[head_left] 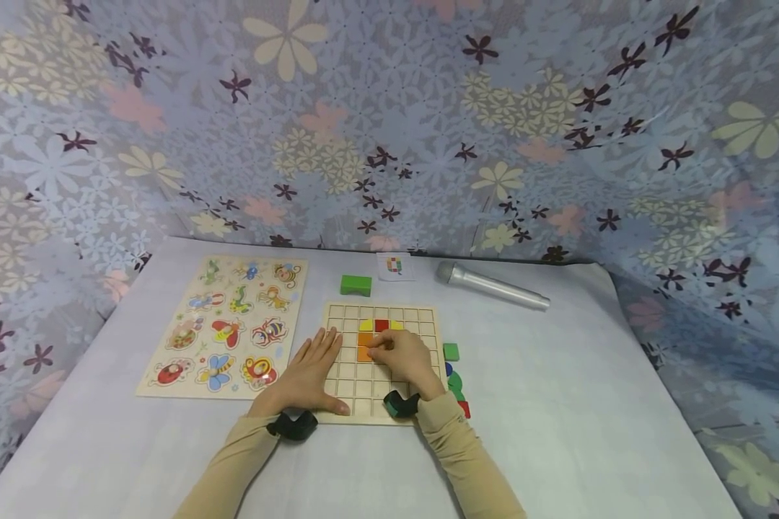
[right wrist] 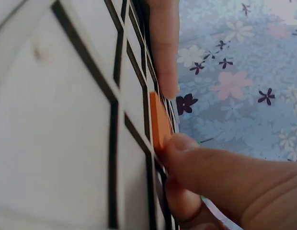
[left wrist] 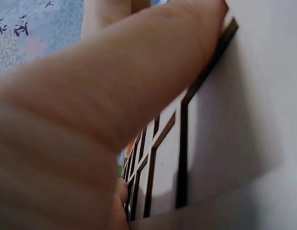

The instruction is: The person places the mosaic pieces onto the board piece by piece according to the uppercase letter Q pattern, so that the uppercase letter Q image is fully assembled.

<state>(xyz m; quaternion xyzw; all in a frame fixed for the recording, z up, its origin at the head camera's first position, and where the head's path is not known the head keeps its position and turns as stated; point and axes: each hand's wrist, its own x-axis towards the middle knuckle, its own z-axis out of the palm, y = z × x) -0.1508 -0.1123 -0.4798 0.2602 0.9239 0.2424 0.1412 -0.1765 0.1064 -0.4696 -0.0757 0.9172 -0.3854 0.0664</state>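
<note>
A square wooden grid board [head_left: 361, 407] lies on the table with raised lines marking its cells. My left hand [head_left: 308, 375] rests on its left side, fingers spread and thumb along the near edge. My right hand [head_left: 404, 355] is over the middle of the board, its thumb and fingertips pinching the near end of an orange block [right wrist: 159, 122]. In the head view, orange [head_left: 365, 339] fills cells beside those fingertips. Behind them sit a yellow piece [head_left: 366, 325], a red square [head_left: 381, 325] and another yellow piece [head_left: 397, 325], partly covered by the right hand.
An insect picture puzzle board [head_left: 195, 346] lies at left. Behind the grid are a green block [head_left: 355, 285], a small pattern card [head_left: 394, 267] and a silver microphone [head_left: 496, 286]. Loose pieces, including a green square [head_left: 451, 352], lie along the grid's right edge.
</note>
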